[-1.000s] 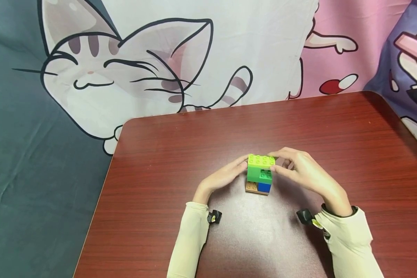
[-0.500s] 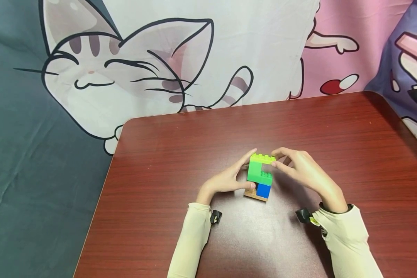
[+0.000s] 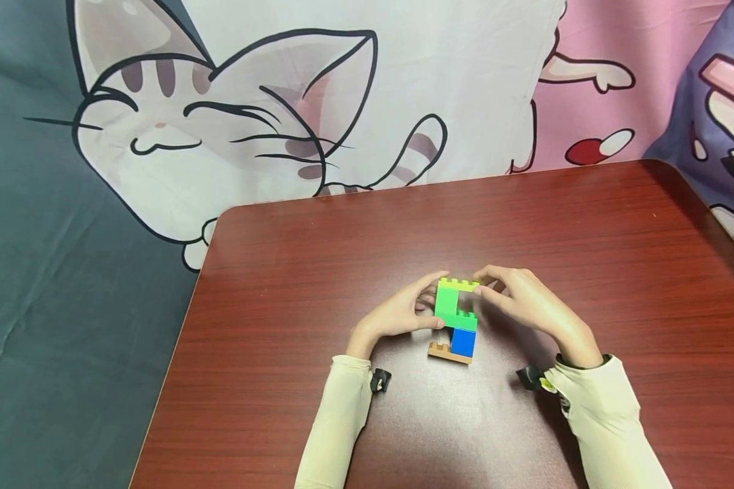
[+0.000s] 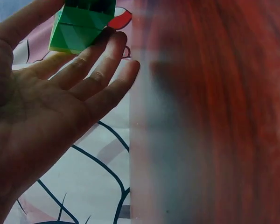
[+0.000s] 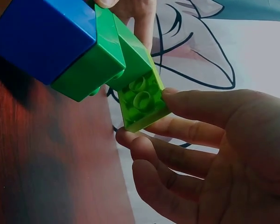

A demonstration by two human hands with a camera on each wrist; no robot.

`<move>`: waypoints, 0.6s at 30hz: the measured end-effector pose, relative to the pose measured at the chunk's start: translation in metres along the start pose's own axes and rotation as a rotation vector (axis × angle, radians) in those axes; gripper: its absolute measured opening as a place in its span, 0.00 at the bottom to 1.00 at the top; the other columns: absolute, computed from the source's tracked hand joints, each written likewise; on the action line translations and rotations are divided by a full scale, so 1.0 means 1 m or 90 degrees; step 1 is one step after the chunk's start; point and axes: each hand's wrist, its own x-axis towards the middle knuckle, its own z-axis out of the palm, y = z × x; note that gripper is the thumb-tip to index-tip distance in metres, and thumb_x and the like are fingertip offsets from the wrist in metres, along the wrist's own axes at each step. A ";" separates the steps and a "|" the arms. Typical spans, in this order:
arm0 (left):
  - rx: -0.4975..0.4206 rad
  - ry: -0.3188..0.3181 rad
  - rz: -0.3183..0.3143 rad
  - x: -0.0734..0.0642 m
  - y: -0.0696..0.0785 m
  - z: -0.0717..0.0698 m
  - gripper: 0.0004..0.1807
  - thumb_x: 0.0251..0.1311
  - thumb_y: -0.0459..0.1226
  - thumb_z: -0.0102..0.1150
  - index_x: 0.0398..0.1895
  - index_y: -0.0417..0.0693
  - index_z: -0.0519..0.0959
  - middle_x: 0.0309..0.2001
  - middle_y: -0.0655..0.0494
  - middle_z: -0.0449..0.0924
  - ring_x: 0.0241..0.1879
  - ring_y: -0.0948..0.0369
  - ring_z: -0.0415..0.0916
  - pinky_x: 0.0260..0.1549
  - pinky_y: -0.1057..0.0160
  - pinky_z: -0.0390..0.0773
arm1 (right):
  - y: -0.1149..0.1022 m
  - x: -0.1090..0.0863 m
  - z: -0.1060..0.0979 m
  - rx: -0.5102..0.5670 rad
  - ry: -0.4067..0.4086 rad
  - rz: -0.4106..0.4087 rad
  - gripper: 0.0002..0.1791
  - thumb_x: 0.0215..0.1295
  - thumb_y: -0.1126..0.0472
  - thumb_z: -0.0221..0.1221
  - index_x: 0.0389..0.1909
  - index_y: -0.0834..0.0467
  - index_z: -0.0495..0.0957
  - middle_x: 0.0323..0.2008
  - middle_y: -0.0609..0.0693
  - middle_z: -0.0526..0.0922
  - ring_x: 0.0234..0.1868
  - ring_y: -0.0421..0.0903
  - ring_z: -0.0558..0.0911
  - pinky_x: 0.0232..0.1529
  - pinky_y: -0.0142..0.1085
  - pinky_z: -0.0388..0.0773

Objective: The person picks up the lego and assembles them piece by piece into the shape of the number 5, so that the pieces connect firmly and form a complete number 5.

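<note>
A stack of toy building bricks stands between the hands in the head view. A lime-green brick [image 3: 459,284] tops it, above a small green brick [image 3: 447,301], a longer green brick [image 3: 455,320], a blue brick [image 3: 463,342] and a tan plate [image 3: 440,351]. My left hand [image 3: 397,314] holds the green bricks from the left, thumb in front and fingers at the side and behind. With thumb and fingertips, my right hand [image 3: 522,293] pinches the overhanging right end of the lime-green brick; its hollow underside shows in the right wrist view. The left wrist view catches only green bricks [image 4: 79,30].
Both hands work over a reddish-brown wooden table [image 3: 281,272]. Behind it hangs a cloth printed with a cartoon cat [image 3: 159,122]. Each wrist wears a small black camera, as on the left [image 3: 380,381].
My left hand has gone from lying along the stack's side to gripping it, with the thumb brought to the front. The stack has tilted back and shows more of its front face.
</note>
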 end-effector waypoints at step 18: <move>0.079 0.046 -0.065 0.006 -0.025 0.001 0.44 0.50 0.35 0.69 0.70 0.44 0.56 0.47 0.51 0.72 0.45 0.58 0.72 0.47 0.65 0.72 | 0.005 0.004 0.003 0.002 -0.031 0.010 0.15 0.62 0.63 0.58 0.49 0.63 0.77 0.38 0.55 0.82 0.31 0.47 0.81 0.34 0.46 0.76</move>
